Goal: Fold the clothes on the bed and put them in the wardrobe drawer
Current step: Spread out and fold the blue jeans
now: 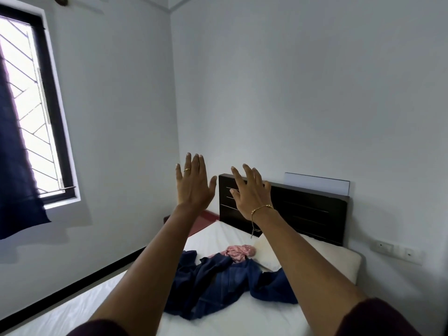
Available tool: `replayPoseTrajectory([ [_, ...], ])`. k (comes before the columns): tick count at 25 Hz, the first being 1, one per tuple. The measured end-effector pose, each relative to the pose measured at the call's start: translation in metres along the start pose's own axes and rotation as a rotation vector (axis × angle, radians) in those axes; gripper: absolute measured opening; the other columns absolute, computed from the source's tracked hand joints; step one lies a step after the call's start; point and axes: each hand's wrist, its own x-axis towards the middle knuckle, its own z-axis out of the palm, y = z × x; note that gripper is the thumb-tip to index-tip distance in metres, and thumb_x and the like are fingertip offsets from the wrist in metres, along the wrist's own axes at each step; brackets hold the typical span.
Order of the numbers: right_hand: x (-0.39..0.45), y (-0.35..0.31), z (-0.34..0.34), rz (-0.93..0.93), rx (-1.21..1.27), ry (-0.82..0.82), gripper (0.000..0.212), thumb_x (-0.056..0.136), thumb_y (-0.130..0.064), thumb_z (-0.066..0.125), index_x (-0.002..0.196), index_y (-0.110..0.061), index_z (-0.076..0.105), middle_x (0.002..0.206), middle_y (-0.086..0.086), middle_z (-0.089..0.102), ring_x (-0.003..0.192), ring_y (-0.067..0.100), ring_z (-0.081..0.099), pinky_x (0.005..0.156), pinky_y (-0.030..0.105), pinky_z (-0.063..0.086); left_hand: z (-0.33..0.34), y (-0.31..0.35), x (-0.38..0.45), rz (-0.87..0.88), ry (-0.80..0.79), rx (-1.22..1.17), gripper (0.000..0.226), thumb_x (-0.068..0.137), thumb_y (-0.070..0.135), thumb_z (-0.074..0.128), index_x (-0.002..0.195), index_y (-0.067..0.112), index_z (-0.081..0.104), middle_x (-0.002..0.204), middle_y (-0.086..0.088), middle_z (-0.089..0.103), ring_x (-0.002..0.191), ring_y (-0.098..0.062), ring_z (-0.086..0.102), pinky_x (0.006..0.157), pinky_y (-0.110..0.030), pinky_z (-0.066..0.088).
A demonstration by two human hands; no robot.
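Presently, head view: left hand and right hand raised side by side, fingers spread wide, holding nothing, probably readying to reach. Unfolded navy garment and pink garment heaped mid-bed, near pillow. Wardrobe drawer unseen.

Crumpled navy clothes heaped mid-bed, bunched pink garment touching behind

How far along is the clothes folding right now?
Nothing looks done yet. The dark blue garment and the pink garment lie crumpled on the bed. The left hand and right hand are raised, open and holding nothing. All the folding remains; no wardrobe drawer is in view.
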Motion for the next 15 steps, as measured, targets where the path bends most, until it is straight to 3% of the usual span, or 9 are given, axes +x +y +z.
replayPoseTrajectory([
  [8, 0.108, 0.105, 0.091, 0.024, -0.044, -0.019, 0.060, 0.099, -0.039, 0.034, 0.150, -0.028, 0.003, 0.157, 0.007, 0.003, 0.144, 0.030, 0.008, 0.108, 0.049, 0.027, 0.122, 0.058, 0.107, -0.012, -0.032, -0.054, 0.068, 0.099, 0.045, 0.027, 0.150, 0.006, 0.005, 0.158, -0.007, 0.007, 0.146, -0.023, -0.006, 0.117, -0.045, 0.000],
  [15, 0.148, 0.163, 0.202, 0.079, 0.048, -0.114, 0.058, 0.099, -0.039, 0.034, 0.150, -0.026, 0.007, 0.155, 0.009, 0.008, 0.141, 0.029, 0.013, 0.104, 0.047, 0.030, 0.239, 0.076, 0.132, -0.023, -0.135, -0.072, 0.068, 0.098, 0.043, 0.032, 0.149, 0.004, 0.011, 0.157, -0.009, 0.014, 0.146, -0.024, 0.000, 0.117, -0.045, 0.004],
])
